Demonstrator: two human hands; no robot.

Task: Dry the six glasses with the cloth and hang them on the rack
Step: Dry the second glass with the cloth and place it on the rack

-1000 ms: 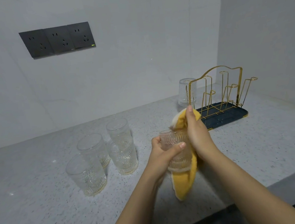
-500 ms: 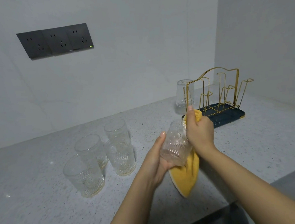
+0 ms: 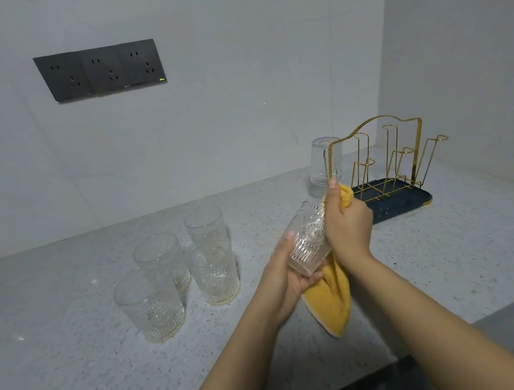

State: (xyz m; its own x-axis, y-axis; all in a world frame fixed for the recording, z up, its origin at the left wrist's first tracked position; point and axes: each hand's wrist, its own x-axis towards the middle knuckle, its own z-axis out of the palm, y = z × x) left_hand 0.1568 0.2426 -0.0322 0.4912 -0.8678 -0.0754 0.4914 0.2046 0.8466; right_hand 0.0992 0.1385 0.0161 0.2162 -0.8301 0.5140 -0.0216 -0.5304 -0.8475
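My left hand (image 3: 282, 277) cradles a ribbed clear glass (image 3: 307, 244), tilted with its mouth toward the rack. My right hand (image 3: 345, 224) grips a yellow cloth (image 3: 330, 300) and presses it against the glass; the cloth's tail hangs below. Several more upright glasses (image 3: 212, 269) stand in a cluster on the counter to the left. One glass (image 3: 324, 165) hangs upside down on the far-left peg of the gold wire rack (image 3: 391, 159), which stands on a dark blue tray (image 3: 404, 203) at the back right.
The speckled grey counter (image 3: 77, 347) meets white walls behind and on the right. A dark socket panel (image 3: 100, 70) is mounted on the back wall. The counter's front edge runs along the lower right, with a dark strip below it.
The held glass has tipped from upright to lying tilted in my left hand. My right hand with the cloth has shifted from the rim over onto the glass's side.
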